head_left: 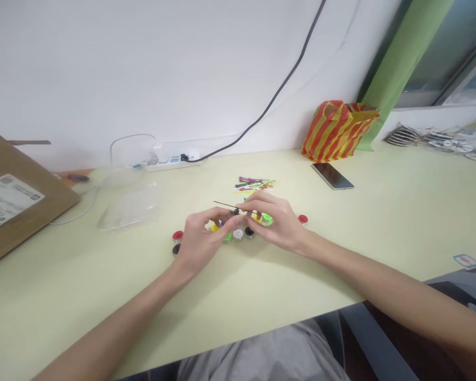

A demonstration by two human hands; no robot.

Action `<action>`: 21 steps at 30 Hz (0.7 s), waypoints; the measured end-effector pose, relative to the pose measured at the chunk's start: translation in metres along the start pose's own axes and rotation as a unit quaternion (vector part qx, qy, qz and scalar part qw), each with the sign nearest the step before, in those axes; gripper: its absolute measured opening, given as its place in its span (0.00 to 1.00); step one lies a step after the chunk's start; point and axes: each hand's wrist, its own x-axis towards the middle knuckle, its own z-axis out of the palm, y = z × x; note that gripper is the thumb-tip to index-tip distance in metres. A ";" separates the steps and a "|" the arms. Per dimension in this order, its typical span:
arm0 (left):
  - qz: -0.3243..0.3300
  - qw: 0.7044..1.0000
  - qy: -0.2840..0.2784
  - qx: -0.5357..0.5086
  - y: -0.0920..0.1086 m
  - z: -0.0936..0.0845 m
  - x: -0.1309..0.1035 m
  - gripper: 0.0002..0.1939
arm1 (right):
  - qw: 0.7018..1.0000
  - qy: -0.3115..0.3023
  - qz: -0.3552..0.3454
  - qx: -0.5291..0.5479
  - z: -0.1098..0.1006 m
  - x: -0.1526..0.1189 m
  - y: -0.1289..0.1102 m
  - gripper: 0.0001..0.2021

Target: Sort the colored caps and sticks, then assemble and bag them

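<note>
Two-handed hold above the surface (238, 312)

Your left hand (202, 233) has its grip closed on a small black-topped piece (235, 211); your right hand (276, 219) pinches a thin black strip (224, 204) just beside it, between the front and wall-side edges, near small round containers with coloured caps (238, 234).

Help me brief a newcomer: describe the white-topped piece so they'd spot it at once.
On the pale table, look between the left hand and right hand. There sits the white-topped piece, its colour setting it apart from the green-topped piece at its left and the black-topped piece at its right.
</note>
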 end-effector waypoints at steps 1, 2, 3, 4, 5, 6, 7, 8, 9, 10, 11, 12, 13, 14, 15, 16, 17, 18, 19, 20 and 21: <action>-0.020 0.999 -0.001 -0.025 0.003 -0.001 0.001 0.13 | 1.000 -0.016 -0.005 -0.008 0.000 0.000 -0.001 0.12; -0.033 0.998 -0.003 -0.047 0.005 -0.002 0.001 0.13 | 0.999 -0.029 -0.009 -0.018 0.000 0.000 -0.002 0.14; -0.040 0.997 -0.008 -0.064 0.006 -0.003 0.001 0.12 | 0.999 -0.035 -0.012 -0.031 0.000 0.000 -0.004 0.15; -0.043 0.996 -0.017 -0.071 0.007 -0.004 0.001 0.12 | 0.998 -0.032 -0.015 -0.044 0.001 0.000 -0.006 0.14; -0.038 0.997 -0.029 -0.069 0.008 -0.004 0.000 0.12 | 0.998 -0.023 -0.019 -0.056 0.001 0.000 -0.008 0.13; -0.025 0.997 -0.042 -0.056 0.008 -0.005 -0.001 0.12 | 0.997 -0.012 -0.024 -0.066 0.002 0.000 -0.011 0.11; -0.007 0.998 -0.051 -0.035 0.008 -0.005 -0.002 0.14 | 0.997 -0.002 -0.028 -0.073 0.002 -0.001 -0.012 0.09; 0.015 0.998 -0.058 -0.010 0.007 -0.005 -0.004 0.15 | 0.996 0.004 -0.031 -0.078 0.003 -0.001 -0.014 0.08; 0.036 0.997 -0.062 0.016 0.006 -0.005 -0.005 0.16 | 0.996 0.008 -0.033 -0.081 0.003 -0.001 -0.014 0.07; 0.056 0.996 -0.064 0.038 0.004 -0.004 -0.006 0.18 | 0.996 0.008 -0.035 -0.083 0.003 -0.002 -0.014 0.07; 0.073 0.994 -0.064 0.056 0.002 -0.004 -0.007 0.18 | 0.996 0.007 -0.037 -0.086 0.003 -0.002 -0.014 0.07; 0.088 0.992 -0.063 0.072 -0.001 -0.004 -0.007 0.18 | 0.995 0.003 -0.038 -0.089 0.002 -0.002 -0.013 0.07; 0.104 0.989 -0.062 0.087 -0.003 -0.004 -0.007 0.18 | 0.995 -0.002 -0.039 -0.092 0.002 -0.002 -0.011 0.07; 0.122 0.986 -0.060 0.101 -0.005 -0.005 -0.007 0.18 | 0.995 -0.007 -0.042 -0.095 0.001 -0.002 -0.010 0.07; 0.138 0.982 -0.059 0.114 -0.007 -0.005 -0.006 0.18 | 0.994 -0.012 -0.045 -0.099 0.000 -0.002 -0.010 0.07; 0.152 0.979 -0.058 0.124 -0.009 -0.005 -0.006 0.17 | 0.993 -0.014 -0.048 -0.103 -0.001 -0.001 -0.009 0.07; 0.162 0.976 -0.060 0.132 -0.010 -0.005 -0.006 0.17 | 0.993 -0.014 -0.053 -0.107 -0.002 -0.001 -0.009 0.06; 0.168 0.974 -0.062 0.138 -0.011 -0.005 -0.006 0.17 | 0.992 -0.011 -0.060 -0.113 -0.003 0.000 -0.010 0.06; 0.172 0.973 -0.065 0.141 -0.011 -0.005 -0.005 0.18 | 0.990 -0.007 -0.068 -0.121 -0.004 0.001 -0.010 0.06; 0.172 0.972 -0.068 0.143 -0.010 -0.005 -0.005 0.18 | 0.988 -0.002 -0.079 -0.129 -0.004 0.001 -0.011 0.06; 0.169 0.973 -0.070 0.141 -0.008 -0.005 -0.005 0.18 | 0.986 0.004 -0.090 -0.138 -0.004 0.002 -0.011 0.06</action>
